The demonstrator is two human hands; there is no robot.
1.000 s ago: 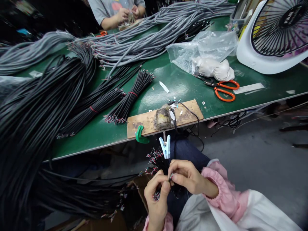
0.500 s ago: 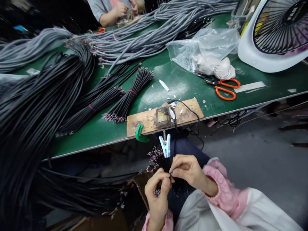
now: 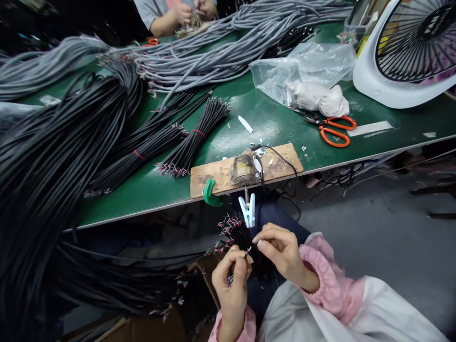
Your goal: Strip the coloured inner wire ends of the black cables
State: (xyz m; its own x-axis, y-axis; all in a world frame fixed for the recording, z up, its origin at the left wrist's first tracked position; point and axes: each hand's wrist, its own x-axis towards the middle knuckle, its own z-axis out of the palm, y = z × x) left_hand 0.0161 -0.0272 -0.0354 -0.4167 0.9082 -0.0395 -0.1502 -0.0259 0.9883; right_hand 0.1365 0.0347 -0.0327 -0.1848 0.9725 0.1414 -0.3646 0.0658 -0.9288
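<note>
My left hand pinches a thin black cable between thumb and forefinger; its short, light-coloured wire ends stick up past the fingertips. Just to the right is my right hand, bent, its thumb and forefinger slightly apart with nothing visible between them. A bundle of black cables with red, white and green wire ends shows behind my hands, partly hidden by them. Above them, a light blue clothes peg hangs on a metal tip at the end of a wooden board.
A green clamp grips the board at the edge of the green table. Black cable bundles and grey cables cover the left and back. Orange-handled scissors, a plastic bag and a fan lie right. Another person's hands work opposite.
My right hand has come away from the cable, its fingertips parting from those of my left hand. My left hand still holds the cable, its wire ends now exposed. The view has shifted slightly.
</note>
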